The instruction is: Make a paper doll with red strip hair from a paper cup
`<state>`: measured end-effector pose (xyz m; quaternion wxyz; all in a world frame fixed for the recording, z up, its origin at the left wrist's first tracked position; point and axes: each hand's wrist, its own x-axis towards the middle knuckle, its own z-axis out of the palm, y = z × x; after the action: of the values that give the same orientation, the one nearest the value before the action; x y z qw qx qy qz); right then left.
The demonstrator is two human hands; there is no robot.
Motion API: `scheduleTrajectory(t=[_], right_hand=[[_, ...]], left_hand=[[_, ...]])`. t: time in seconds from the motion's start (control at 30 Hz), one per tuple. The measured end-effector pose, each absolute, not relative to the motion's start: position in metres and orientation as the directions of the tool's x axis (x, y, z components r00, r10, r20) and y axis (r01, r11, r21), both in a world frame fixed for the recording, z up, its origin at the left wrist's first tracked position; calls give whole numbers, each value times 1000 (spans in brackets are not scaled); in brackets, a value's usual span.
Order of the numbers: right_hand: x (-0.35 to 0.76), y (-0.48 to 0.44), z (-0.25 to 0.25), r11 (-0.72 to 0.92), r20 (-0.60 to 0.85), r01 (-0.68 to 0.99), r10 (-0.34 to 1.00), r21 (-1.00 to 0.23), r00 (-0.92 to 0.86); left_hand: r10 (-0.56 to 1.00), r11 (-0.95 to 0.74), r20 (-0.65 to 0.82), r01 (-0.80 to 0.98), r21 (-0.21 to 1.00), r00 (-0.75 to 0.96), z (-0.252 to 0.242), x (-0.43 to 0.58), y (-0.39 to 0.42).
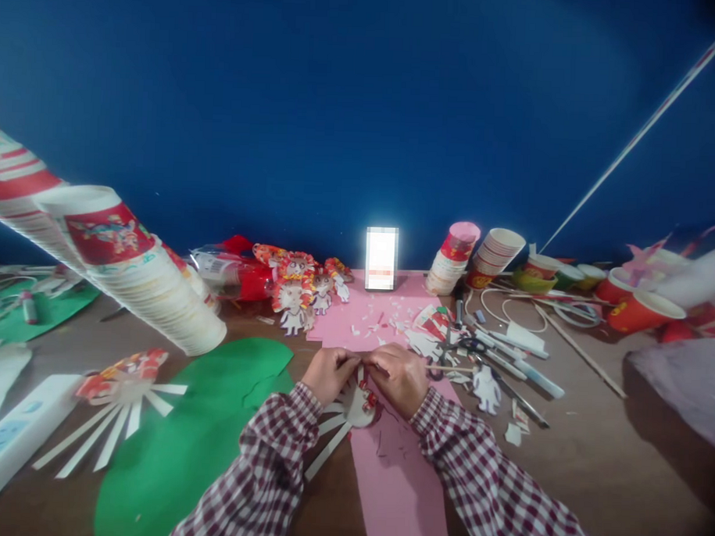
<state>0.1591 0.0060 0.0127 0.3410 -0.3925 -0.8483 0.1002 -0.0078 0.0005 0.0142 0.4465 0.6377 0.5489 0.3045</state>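
Both hands are meeting in the middle here: left hand (332, 374) and right hand (397, 375) have their fingertips pinched together around a white strip of a cut-up paper cup (361, 413). Can't really tell which fingers have the firmer hold, they cover the spot. The cup sits just below the hands, splayed strips and all, over the left edge of the pink paper (400, 488). Another splayed cup (122, 389) is off left by the green paper (193, 442), and a white cutout figure (486, 390) lies right of the right hand.
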Motion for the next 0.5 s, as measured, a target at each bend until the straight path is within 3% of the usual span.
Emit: scheduleTrajectory(t=[0.2,0.5], right_hand=[[159,6,11,630,449,635,772,-447,-449],[160,5,11,593,377,670,804,-446,-461]], left_hand=[[985,-96,0,555,826,171,15,-6,0],[984,-133,42,564,815,172,15,-6,-1]])
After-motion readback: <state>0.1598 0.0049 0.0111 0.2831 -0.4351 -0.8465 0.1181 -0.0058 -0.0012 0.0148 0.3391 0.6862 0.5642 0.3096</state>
